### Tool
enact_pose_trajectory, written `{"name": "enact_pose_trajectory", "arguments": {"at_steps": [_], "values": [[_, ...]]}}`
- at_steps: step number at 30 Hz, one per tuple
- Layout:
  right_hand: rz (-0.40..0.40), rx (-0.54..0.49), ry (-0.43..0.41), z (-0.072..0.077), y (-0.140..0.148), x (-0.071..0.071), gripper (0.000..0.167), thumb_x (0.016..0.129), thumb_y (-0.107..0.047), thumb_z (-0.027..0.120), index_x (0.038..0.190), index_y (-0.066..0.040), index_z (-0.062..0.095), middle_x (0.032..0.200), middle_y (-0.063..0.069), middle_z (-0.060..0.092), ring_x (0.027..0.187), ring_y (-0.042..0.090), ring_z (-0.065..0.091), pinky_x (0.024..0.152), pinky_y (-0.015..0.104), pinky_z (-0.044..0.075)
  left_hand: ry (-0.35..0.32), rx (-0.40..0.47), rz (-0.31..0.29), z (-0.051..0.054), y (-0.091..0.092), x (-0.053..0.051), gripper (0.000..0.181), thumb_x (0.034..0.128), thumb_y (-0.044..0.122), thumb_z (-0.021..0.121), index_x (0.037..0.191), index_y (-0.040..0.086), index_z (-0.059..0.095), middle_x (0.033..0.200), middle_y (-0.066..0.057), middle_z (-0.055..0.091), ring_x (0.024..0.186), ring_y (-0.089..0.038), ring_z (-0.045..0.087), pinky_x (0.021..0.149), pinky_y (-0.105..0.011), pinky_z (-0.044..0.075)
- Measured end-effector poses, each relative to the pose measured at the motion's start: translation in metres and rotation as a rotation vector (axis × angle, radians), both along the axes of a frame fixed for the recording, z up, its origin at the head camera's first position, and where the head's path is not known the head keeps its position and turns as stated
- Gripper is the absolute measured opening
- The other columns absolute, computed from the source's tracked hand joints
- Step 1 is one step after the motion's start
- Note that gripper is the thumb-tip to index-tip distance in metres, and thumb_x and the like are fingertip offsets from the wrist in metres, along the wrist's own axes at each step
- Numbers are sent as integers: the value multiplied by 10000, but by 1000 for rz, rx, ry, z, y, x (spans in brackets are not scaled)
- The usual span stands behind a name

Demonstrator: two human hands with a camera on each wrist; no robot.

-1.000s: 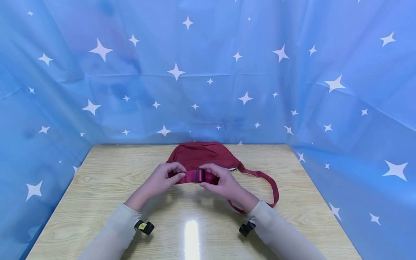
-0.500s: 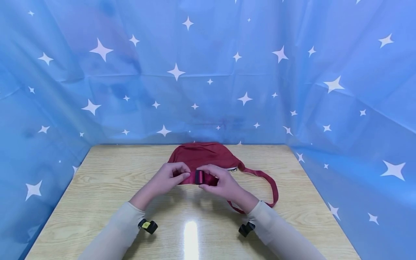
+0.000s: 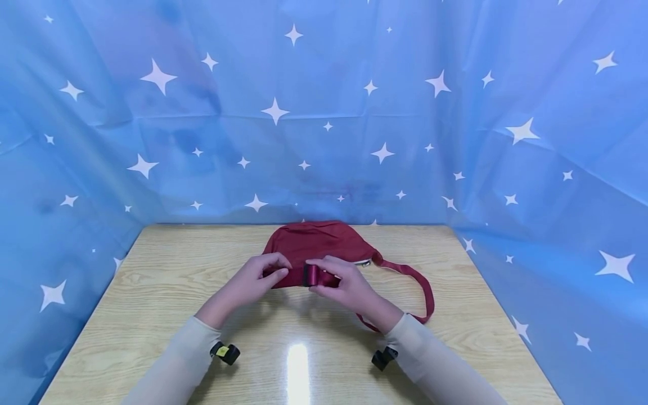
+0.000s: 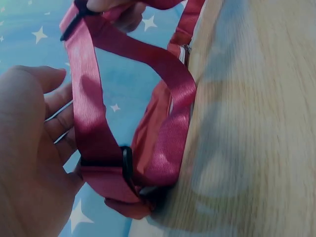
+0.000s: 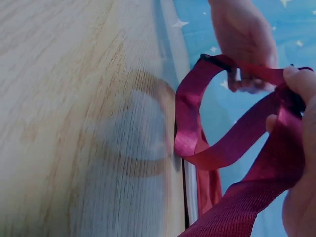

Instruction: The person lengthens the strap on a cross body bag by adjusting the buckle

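Note:
A dark red waist bag (image 3: pixel 316 239) lies toward the far side of the table in the head view. My right hand (image 3: pixel 346 281) pinches its webbing strap at a black slide adjuster (image 3: pixel 306 275). Opposite, my left hand (image 3: pixel 258 275) is beside the bag's lower left, thumb and forefinger slightly apart. In the left wrist view the strap (image 4: pixel 89 103) passes in front of that hand's loosely bent fingers, which do not visibly grip it; any touch behind the strap is hidden. A second black buckle (image 4: pixel 127 163) sits lower on the strap loop.
The strap's free loop (image 3: pixel 422 287) lies on the wooden table (image 3: pixel 167 281) right of the bag, partly behind the right forearm. A blue star-printed curtain (image 3: pixel 324 140) surrounds the table's back and sides. Each sleeve cuff carries a small black camera (image 3: pixel 225 352).
My left hand shifted right toward the adjuster, then back left. The bright strap stretch between the hands no longer shows in the head view. My right hand stays nearly still at the adjuster.

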State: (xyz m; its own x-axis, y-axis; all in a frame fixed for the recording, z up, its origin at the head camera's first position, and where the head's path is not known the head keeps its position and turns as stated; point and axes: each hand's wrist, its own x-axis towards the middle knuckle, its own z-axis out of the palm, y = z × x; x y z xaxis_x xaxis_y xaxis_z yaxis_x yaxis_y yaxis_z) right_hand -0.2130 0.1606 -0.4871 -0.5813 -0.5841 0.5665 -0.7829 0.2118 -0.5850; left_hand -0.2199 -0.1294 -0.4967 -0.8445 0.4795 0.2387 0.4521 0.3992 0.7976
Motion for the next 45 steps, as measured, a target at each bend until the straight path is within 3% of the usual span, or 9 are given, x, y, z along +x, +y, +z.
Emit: {"name": "enact_pose_trajectory", "arguments": {"at_steps": [7, 11, 18, 23, 28, 31, 35, 40, 45], "values": [[1, -16, -47, -3, 1, 1, 522, 892, -3, 918, 1377, -14, 726, 1143, 84, 733, 908, 238, 661, 697, 340, 597, 0, 9, -47, 1, 0, 0, 81, 1118, 173, 690, 1092, 148, 763, 945, 76, 692, 842, -155, 603, 771, -335, 521], [-9, 15, -87, -3, 2, 1, 531, 902, -24, 917, 1394, -81, 725, 1199, 50, 736, 955, 187, 673, 747, 335, 617, -6, 39, -58, 6, 7, 0, 73, 1110, 149, 698, 1078, 161, 762, 948, 69, 699, 859, -154, 610, 780, -345, 528], [-30, 97, -47, -3, -3, 0, 456, 926, -76, 912, 1342, -135, 736, 1143, 3, 729, 913, 135, 640, 753, 291, 589, 26, 118, -136, 13, 22, 0, 118, 1108, 113, 685, 1217, 154, 666, 1006, 27, 715, 893, -180, 682, 831, -430, 549], [-78, 110, -138, -1, -3, 2, 442, 934, -84, 909, 1338, -121, 732, 1191, 10, 747, 963, 143, 668, 788, 304, 598, 14, 55, -125, 12, 21, 2, 368, 983, 172, 858, 1296, 217, 670, 1083, 67, 727, 1019, -151, 705, 934, -442, 566], [-82, 110, -207, 2, -2, 4, 518, 918, -79, 923, 1377, -124, 687, 1125, -3, 758, 941, 154, 698, 800, 370, 628, 30, -2, -84, 11, 22, 3, 479, 881, 156, 953, 1286, 212, 704, 1091, 97, 742, 1014, -116, 708, 907, -377, 589], [-93, 126, -159, 8, -2, 5, 577, 897, -126, 953, 1398, -128, 669, 1195, -32, 717, 1043, 143, 686, 900, 382, 623, 55, -13, -71, 11, 23, 3, 472, 869, 137, 955, 1270, 195, 713, 1073, 95, 745, 986, -111, 712, 885, -365, 595], [-89, 163, -25, 22, -6, 5, 617, 887, -223, 973, 1415, -123, 671, 1274, -38, 685, 1180, 150, 637, 1031, 384, 565, 87, -35, -59, 11, 23, 5, 474, 857, 147, 957, 1260, 195, 711, 1073, 95, 731, 978, -112, 698, 864, -358, 606], [-98, 271, 118, 39, -14, 5, 473, 896, -294, 966, 1276, -132, 736, 1175, -36, 712, 1096, 145, 618, 995, 423, 515, 98, -52, -61, 12, 23, 7, 460, 879, 214, 950, 1270, 213, 709, 1073, 97, 715, 981, -130, 672, 824, -347, 618], [-131, 268, 76, 43, -15, 7, 445, 866, -239, 987, 1231, -121, 763, 1128, -37, 737, 1053, 144, 641, 989, 458, 521, 89, -47, -61, 10, 22, 6, 456, 886, 228, 951, 1273, 226, 710, 1063, 107, 716, 976, -119, 680, 829, -338, 612]]}}
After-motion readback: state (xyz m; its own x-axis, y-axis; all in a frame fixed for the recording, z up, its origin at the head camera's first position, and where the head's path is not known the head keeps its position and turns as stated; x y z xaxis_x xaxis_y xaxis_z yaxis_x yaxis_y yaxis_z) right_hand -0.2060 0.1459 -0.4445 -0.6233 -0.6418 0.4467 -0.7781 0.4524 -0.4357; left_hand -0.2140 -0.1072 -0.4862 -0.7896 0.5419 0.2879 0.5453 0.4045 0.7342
